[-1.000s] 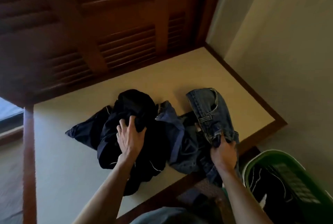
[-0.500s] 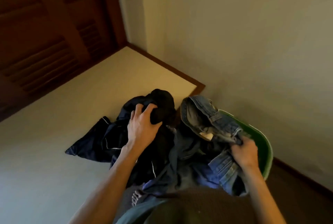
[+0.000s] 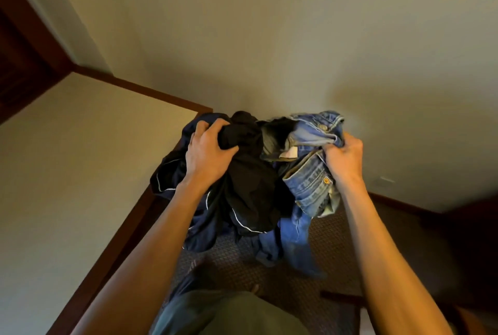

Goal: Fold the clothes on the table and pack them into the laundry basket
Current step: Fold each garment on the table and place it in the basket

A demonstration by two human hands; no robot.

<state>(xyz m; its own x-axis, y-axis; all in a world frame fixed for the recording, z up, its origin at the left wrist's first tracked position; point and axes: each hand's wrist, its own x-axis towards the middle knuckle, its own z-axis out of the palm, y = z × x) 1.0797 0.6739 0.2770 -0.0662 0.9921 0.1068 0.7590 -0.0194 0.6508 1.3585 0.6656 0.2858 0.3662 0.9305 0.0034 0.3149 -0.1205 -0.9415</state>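
I hold a bundle of clothes in the air, off the right edge of the table (image 3: 80,173). My left hand (image 3: 207,151) grips a bunched black and navy garment with white piping (image 3: 248,194). My right hand (image 3: 343,157) grips blue jeans (image 3: 310,181) at the waistband, and a leg of them hangs down toward the floor. A darker blue cloth (image 3: 272,248) dangles beneath the bundle. The laundry basket is hidden, with the bundle in front of where it stood.
The cream tabletop with its dark wood rim (image 3: 129,229) lies to my left. Patterned carpet (image 3: 334,262) is underfoot, a plain wall (image 3: 296,38) ahead, and dark wood skirting (image 3: 404,204) runs along its base. My own lap (image 3: 229,313) shows at the bottom.
Both hands have lifted the clothes off the table and carried them right, past its edge. The view has swung right, and the green basket is no longer visible.
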